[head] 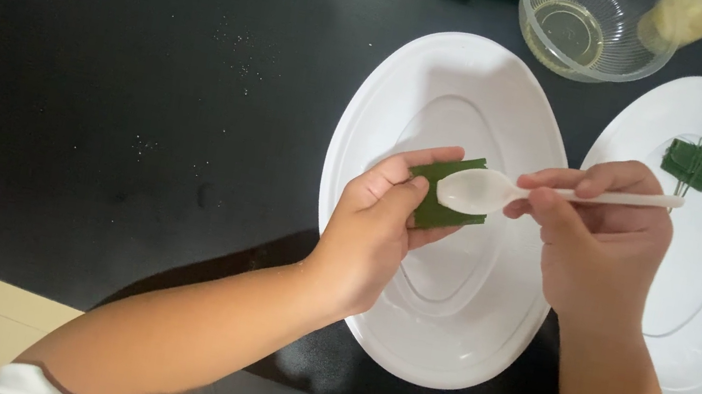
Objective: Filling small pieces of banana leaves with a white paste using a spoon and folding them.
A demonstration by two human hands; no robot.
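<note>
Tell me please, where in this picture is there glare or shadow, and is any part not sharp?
In the head view, light is even from above; the left hand and right hand cast soft shadows onto the oval white plate. Faint glare sits on the white plastic spoon and the clear bowl. The folded green leaf is sharp; the frame's top edge is slightly soft.

glossy white plastic spoon (490,190), smooth plastic plates (383,117), clear plastic bowl (588,32), matt black countertop (103,89)
</note>
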